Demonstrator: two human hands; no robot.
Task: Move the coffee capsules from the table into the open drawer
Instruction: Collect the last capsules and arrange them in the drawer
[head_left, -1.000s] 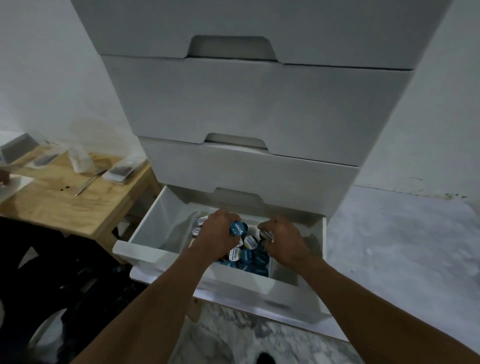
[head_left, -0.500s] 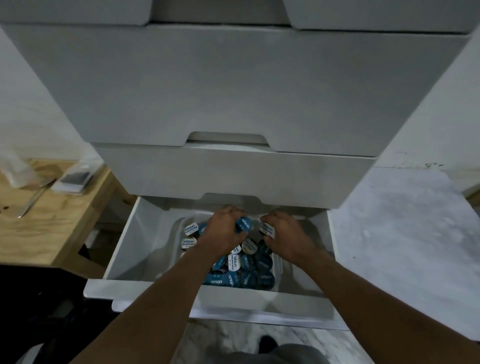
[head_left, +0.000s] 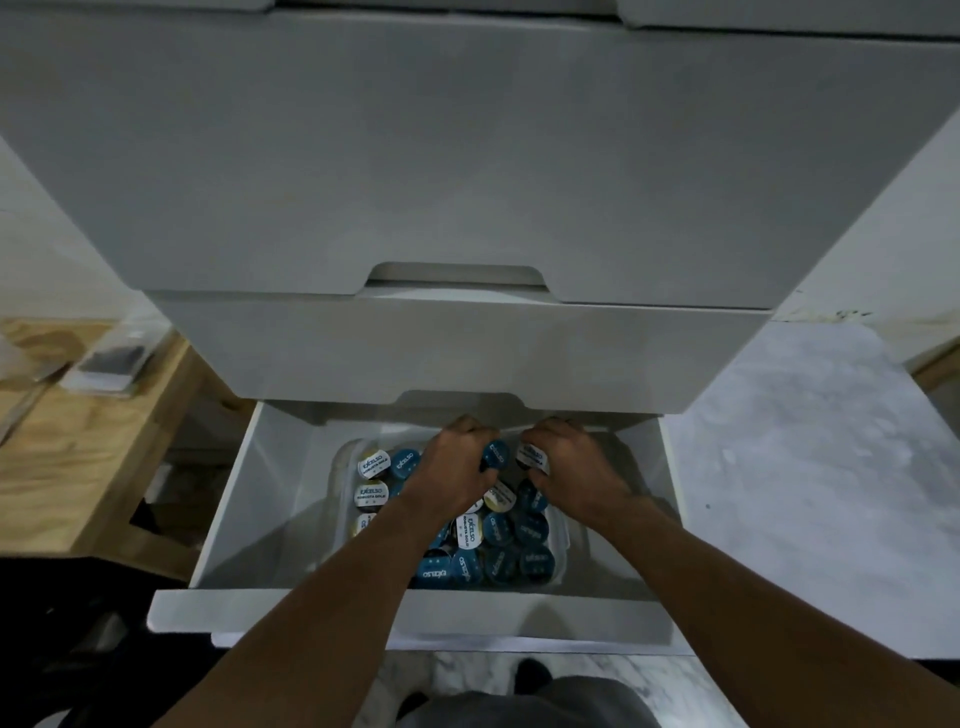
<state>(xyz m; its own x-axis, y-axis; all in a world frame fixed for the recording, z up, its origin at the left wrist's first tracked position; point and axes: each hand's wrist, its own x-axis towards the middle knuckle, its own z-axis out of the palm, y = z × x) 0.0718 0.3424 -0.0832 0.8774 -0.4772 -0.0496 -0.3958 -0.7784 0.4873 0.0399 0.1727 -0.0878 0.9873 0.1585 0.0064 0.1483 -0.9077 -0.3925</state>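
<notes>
Drawer (head_left: 270, 493) | left hand (head_left: 452, 470): 1 blue capsule (head_left: 494, 455) | right hand (head_left: 576, 473): 1 white capsule (head_left: 533, 458)

The left forearm (head_left: 332, 587) and the right forearm (head_left: 696, 577) are bare and reach forward and down, coming closer at the wrists. The left hand (head_left: 451, 470) has its back upward and its curled fingers pinch a blue capsule (head_left: 494, 455). Just beside it, the right hand (head_left: 574, 470), knuckles up, grips a white-topped capsule (head_left: 533, 457).
</notes>
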